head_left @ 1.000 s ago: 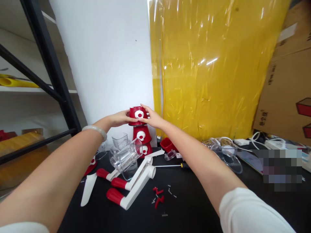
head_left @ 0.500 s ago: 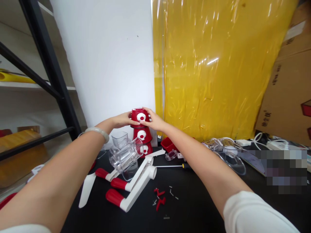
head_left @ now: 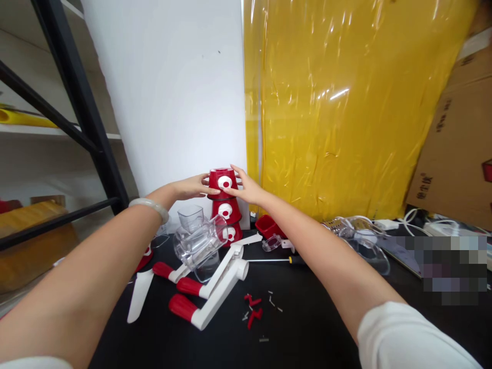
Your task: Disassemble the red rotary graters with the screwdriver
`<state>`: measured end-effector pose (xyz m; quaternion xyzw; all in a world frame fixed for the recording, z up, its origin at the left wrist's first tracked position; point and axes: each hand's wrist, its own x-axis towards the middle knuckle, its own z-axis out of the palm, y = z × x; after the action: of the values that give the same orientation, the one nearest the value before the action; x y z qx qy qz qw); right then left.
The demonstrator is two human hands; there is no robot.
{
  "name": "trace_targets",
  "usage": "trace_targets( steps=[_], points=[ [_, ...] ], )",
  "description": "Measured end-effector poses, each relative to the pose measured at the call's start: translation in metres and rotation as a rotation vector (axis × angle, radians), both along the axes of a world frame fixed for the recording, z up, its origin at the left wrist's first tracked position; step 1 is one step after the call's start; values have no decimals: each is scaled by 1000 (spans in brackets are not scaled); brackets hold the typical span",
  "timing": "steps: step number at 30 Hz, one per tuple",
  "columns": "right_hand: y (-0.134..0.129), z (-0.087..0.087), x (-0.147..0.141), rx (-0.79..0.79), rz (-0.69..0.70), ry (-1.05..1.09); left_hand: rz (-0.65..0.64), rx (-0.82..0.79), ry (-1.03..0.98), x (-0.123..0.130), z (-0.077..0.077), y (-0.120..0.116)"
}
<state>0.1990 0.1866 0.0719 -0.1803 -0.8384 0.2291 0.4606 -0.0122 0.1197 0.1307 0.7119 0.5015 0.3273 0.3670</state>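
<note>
Three red, tapered plastic bases with round white-and-red emblems stand stacked against the white panel. My left hand (head_left: 191,186) holds the left side of the top red base (head_left: 216,180), its thumb along the front lower edge. On the opposite side my right hand (head_left: 248,188) has its thumb on the front and fingers around the right side. Directly beneath sit the middle red base (head_left: 216,210) and the bottom red base (head_left: 236,237). Clear plastic housings (head_left: 203,237) lie in front of the stack, hiding part of the lowest base.
Red-and-white crank handles (head_left: 219,297) lie in front, with small red parts (head_left: 253,318) and metal pins nearby. A screwdriver (head_left: 269,261) and a red container (head_left: 266,225) are right of the stack. A black rack post (head_left: 77,97) rises at left; a cardboard box (head_left: 449,138) stands at right.
The camera view has shifted slightly, showing more of a red part at the left behind my forearm. Both hands stay at the top red base, with little other visible change.
</note>
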Motion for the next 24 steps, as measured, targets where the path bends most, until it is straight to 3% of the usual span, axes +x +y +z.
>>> trace_targets(
  steps=[5,7,10,12,13,17,20,22,24],
  points=[
    [-19,0,21,101,-135,-30,251,11,135,-23,16,-15],
    [-33,-2,37,166,-165,-53,389,192,238,-28,22,-32],
    [-62,-9,66,249,-194,-118,631,666,487,-14,20,-80],
    [-84,-15,87,284,-205,-196,651,854,633,9,5,-123],
    [-96,-17,97,289,-212,-237,617,862,714,22,-7,-145],
    [-140,-21,132,288,-223,-393,323,555,1041,72,-76,-209],
    [-161,-26,152,242,-279,-531,213,483,1117,93,-118,-219],
    [-166,-37,161,180,-350,-687,216,451,1156,101,-131,-209],
    [-166,-55,167,171,-405,-872,223,411,1197,109,-134,-192]
  ],
)
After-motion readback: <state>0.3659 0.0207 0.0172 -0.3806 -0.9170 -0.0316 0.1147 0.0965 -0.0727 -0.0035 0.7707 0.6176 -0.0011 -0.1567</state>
